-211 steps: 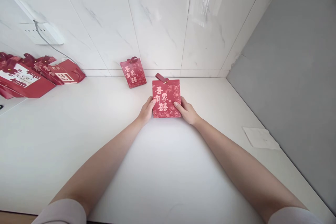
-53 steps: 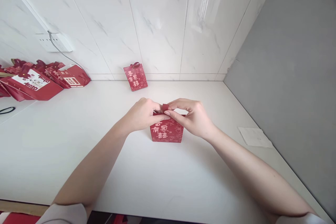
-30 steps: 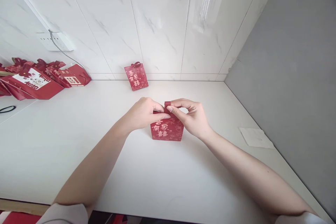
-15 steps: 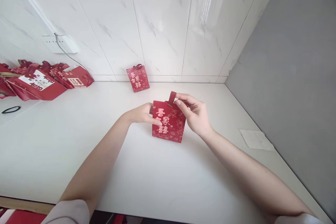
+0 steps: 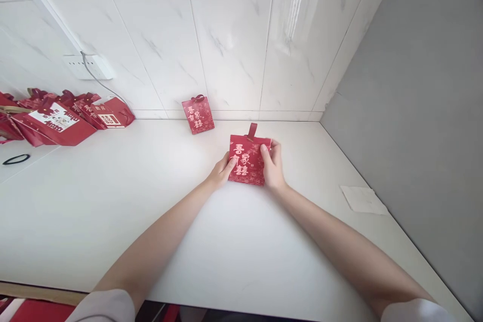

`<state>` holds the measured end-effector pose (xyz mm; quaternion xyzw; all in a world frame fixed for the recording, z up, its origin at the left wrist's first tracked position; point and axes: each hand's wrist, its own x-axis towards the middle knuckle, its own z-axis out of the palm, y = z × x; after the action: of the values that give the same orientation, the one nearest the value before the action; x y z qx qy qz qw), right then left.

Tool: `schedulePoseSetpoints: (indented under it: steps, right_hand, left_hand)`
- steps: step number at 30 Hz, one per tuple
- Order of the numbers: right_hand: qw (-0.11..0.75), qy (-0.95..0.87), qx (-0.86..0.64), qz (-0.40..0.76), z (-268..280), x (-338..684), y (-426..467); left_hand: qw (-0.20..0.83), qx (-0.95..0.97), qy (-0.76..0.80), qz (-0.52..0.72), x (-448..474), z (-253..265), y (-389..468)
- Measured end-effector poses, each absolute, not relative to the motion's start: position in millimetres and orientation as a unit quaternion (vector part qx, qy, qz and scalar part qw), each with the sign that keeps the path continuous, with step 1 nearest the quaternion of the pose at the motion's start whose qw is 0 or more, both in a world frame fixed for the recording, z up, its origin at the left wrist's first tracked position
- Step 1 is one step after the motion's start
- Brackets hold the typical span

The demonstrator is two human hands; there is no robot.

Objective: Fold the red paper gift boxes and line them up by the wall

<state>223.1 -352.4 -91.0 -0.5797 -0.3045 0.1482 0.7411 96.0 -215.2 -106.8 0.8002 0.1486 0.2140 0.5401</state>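
Between my hands is a red gift box printed with pale characters and flowers, a ribbon loop standing up from its top. My left hand is closed on its left edge, thumb on the front and fingers out of sight behind. At the upper right side, my right hand grips the box with the thumb on its front face. A similar red gift box with a ribbon leans near the wall, behind and to the left.
Several red bags and boxes stand together at the far left by the wall. A black loop lies in front of them on the white table. White paper lies near the grey panel. A cable hangs from the wall socket.
The held gift box has moved slightly right and away from me. My right hand has let go of the ribbon loop and now grips the box's right side.
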Motion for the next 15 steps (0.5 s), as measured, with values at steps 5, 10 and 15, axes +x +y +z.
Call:
schedulePoseSetpoints:
  steps: [5,10,15]
  right_hand:
    - [0.650,-0.335,-0.644,0.223,-117.7,220.3,-349.7]
    - [0.627,-0.368,-0.645,0.235,-117.1,217.7,-358.7]
    - [0.605,-0.391,-0.649,0.246,-120.0,224.8,-360.3]
  left_hand:
    - [0.568,0.765,0.184,0.240,99.1,-106.7,-212.8]
    - [0.615,0.723,0.193,0.248,100.0,-115.6,-211.2]
    - [0.747,0.618,0.144,0.197,106.9,-119.8,-203.3]
